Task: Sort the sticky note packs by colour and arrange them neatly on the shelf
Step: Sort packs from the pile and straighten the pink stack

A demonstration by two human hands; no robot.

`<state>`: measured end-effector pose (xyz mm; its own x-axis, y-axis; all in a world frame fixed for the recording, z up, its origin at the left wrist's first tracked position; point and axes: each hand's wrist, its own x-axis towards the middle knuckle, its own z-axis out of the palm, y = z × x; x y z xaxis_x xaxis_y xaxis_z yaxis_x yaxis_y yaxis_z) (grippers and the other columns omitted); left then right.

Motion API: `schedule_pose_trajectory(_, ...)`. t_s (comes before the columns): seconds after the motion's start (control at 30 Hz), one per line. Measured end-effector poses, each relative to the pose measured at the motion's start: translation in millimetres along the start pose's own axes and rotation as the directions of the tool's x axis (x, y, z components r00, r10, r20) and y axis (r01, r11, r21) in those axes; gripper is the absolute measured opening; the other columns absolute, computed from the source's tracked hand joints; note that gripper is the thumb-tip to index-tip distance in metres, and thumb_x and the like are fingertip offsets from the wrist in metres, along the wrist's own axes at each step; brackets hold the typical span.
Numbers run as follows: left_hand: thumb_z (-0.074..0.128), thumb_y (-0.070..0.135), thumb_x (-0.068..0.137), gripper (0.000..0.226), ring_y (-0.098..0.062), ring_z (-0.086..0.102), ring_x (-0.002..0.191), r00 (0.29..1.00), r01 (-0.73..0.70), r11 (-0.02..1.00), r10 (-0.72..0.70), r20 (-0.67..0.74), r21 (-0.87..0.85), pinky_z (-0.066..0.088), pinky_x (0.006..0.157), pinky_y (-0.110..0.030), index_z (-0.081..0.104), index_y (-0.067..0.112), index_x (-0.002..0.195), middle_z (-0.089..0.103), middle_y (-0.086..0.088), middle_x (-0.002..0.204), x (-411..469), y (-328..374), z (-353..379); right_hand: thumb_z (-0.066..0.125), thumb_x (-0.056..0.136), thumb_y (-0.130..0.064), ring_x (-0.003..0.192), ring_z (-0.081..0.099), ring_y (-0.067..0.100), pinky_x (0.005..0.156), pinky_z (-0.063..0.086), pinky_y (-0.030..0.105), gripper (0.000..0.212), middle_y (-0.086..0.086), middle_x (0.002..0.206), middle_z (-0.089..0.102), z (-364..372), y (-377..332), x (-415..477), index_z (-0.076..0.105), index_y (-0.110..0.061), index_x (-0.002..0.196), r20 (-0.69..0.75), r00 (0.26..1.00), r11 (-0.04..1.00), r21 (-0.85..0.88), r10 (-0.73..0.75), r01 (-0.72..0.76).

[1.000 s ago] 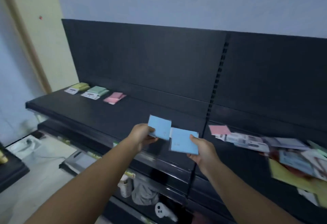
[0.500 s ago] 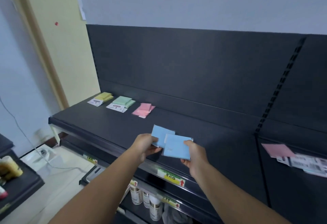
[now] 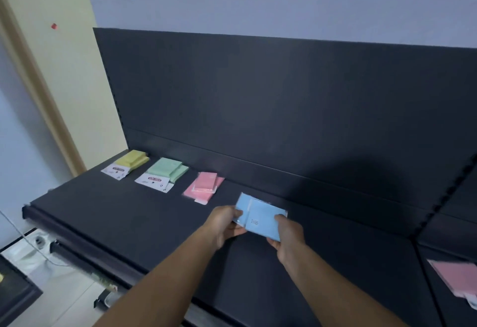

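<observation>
- Blue pack point(image 3: 264, 222) is held partly over a second blue pack point(image 3: 242, 204), above the shelf point(image 3: 129, 213) and just right of the pink stack point(image 3: 205, 186).
- Both faces are turned upward, far edges toward the back panel point(image 3: 284, 107); their long axis cannot be told.
- The second blue pack is pinched by the left hand point(image 3: 225, 223); the front one is gripped by the right hand point(image 3: 286, 236).
- Pink, green point(image 3: 165, 173) and yellow point(image 3: 129, 164) stacks are laid front to back, white header cards frontward.

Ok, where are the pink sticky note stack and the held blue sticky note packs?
Pink sticky note stack point(image 3: 205, 182): head view, top pack's face.
Blue sticky note packs point(image 3: 263, 214): head view, front pack's face.
</observation>
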<state>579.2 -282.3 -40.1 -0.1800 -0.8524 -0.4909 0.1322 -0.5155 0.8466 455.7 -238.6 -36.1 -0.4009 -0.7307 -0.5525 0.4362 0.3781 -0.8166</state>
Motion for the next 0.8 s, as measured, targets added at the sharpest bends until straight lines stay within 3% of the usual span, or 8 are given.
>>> schedule_pose_trajectory(0.1, 0.037, 0.0, 0.094, 0.021, -0.021, 0.063, 0.077, 0.999, -0.007, 1.0, 0.007, 0.045, 0.003, 0.052, 0.066, -0.03, 0.058, 0.003, 0.092, 0.065, -0.012, 0.085, 20, 9, 5, 0.047, 0.095, -0.006, 0.069, 0.052, 0.02, 0.082, 0.048, 0.037, 0.021, 0.008, 0.078, 0.053, 17, -8, 24, 0.052, 0.0, 0.114, 0.017, 1.0, 1.0, 0.009, 0.003, -0.003)
schedule_pose_trajectory(0.17, 0.035, 0.002, 0.094, 0.028, -0.02, 0.062, 0.076, 0.998, -0.026, 0.998, 0.022, 0.066, 0.057, 0.052, 0.067, -0.028, 0.061, 0.006, 0.086, 0.066, -0.01, 0.082, 31, 13, 8, 0.046, 0.095, -0.006, 0.07, 0.052, 0.02, 0.07, 0.049, 0.033, 0.026, 0.011, 0.085, 0.054, 29, -8, 42, 0.051, 0.003, 0.118, -0.006, 1.0, 1.0, -0.02, -0.007, 0.007)
schedule_pose_trajectory(0.27, 0.035, 0.012, 0.097, 0.028, -0.015, 0.057, 0.071, 0.995, -0.104, 0.953, 0.096, 0.04, 0.286, 0.049, 0.066, -0.025, 0.061, 0.005, 0.091, 0.063, -0.006, 0.081, 48, 15, 9, 0.049, 0.093, -0.01, 0.079, 0.054, 0.025, 0.06, 0.047, 0.031, 0.031, 0.014, 0.099, 0.057, 45, 0, 69, 0.051, 0.006, 0.119, -0.12, 0.988, 0.982, -0.175, -0.1, 0.078)
schedule_pose_trajectory(0.33, 0.043, 0.017, 0.095, 0.024, -0.019, 0.059, 0.079, 0.978, -0.195, 0.854, 0.208, 0.026, 0.482, 0.048, 0.072, -0.029, 0.061, 0.003, 0.1, 0.065, -0.01, 0.092, 64, 16, 8, 0.05, 0.092, -0.012, 0.09, 0.058, 0.031, 0.075, 0.049, 0.036, 0.033, 0.017, 0.11, 0.061, 57, 3, 83, 0.053, 0.005, 0.12, -0.153, 0.972, 0.946, -0.299, -0.18, 0.128)
schedule_pose_trajectory(0.43, 0.047, 0.019, 0.09, 0.032, -0.029, 0.054, 0.109, 0.958, -0.215, 0.582, 0.284, 0.051, 0.784, 0.043, 0.094, -0.033, 0.057, 0.003, 0.115, 0.06, -0.014, 0.117, 81, 20, 4, 0.047, 0.092, -0.012, 0.107, 0.057, 0.032, 0.092, 0.047, 0.037, 0.034, 0.019, 0.121, 0.059, 70, 4, 93, 0.053, 0.001, 0.123, -0.147, 0.946, 0.868, -0.456, -0.29, 0.195)
schedule_pose_trajectory(0.5, 0.045, 0.024, 0.092, 0.037, -0.03, 0.042, 0.121, 0.95, -0.18, 0.419, 0.308, 0.047, 0.89, 0.035, 0.099, -0.032, 0.05, 0.005, 0.124, 0.05, -0.014, 0.128, 89, 23, 1, 0.047, 0.093, -0.018, 0.113, 0.051, 0.03, 0.095, 0.039, 0.032, 0.036, 0.016, 0.124, 0.056, 76, 8, 94, 0.051, -0.003, 0.126, -0.131, 0.912, 0.723, -0.656, -0.389, 0.214)
schedule_pose_trajectory(0.6, 0.045, 0.028, 0.094, 0.043, -0.03, 0.032, 0.128, 0.947, -0.133, 0.36, 0.321, 0.011, 0.923, 0.03, 0.102, -0.032, 0.041, 0.008, 0.132, 0.039, -0.013, 0.137, 98, 26, -5, 0.044, 0.095, -0.034, 0.116, 0.041, 0.027, 0.096, 0.033, 0.032, 0.04, 0.012, 0.127, 0.047, 85, 13, 93, 0.05, -0.01, 0.126, -0.149, 0.869, 0.53, -0.836, -0.471, 0.144)
schedule_pose_trajectory(0.8, 0.046, 0.032, 0.094, 0.046, -0.03, 0.033, 0.127, 0.952, -0.166, 0.346, 0.301, 0.058, 0.923, 0.03, 0.103, -0.035, 0.04, 0.006, 0.132, 0.035, -0.016, 0.136, 105, 28, -14, 0.045, 0.094, -0.04, 0.117, 0.041, 0.025, 0.097, 0.033, 0.032, 0.043, 0.009, 0.128, 0.046, 100, 15, 92, 0.047, -0.012, 0.127, -0.227, 0.829, 0.506, -0.859, -0.511, 0.076)
